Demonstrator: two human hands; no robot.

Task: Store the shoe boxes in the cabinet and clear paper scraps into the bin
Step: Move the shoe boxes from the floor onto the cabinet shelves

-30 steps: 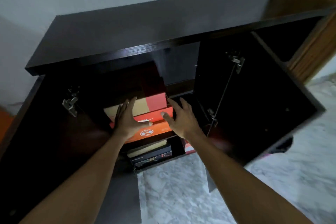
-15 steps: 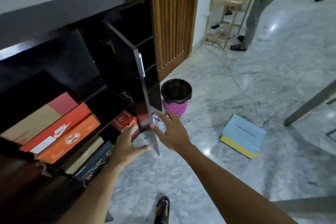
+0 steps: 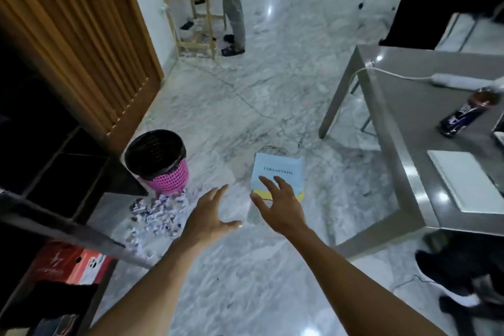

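A light blue and yellow shoe box (image 3: 281,172) lies on the marble floor ahead of me. My right hand (image 3: 278,206) hovers in front of it with spread fingers, holding nothing. My left hand (image 3: 208,217) is beside it, fingers also spread and empty. A pink bin (image 3: 158,162) with a black liner stands to the left. A heap of paper scraps (image 3: 159,211) lies on the floor at its foot. The dark cabinet (image 3: 49,161) fills the left edge, with a red shoe box (image 3: 72,264) on a lower shelf.
A grey table (image 3: 409,128) stands at the right with a dark can (image 3: 463,114), a white power strip (image 3: 463,80) and a white flat item. A person (image 3: 234,0) stands by a wooden shelf unit at the back. A slatted wooden door is at the left.
My view has swung from the cabinet interior right to the open floor. Both hands left the stacked boxes in the cabinet and now reach out toward the blue box.
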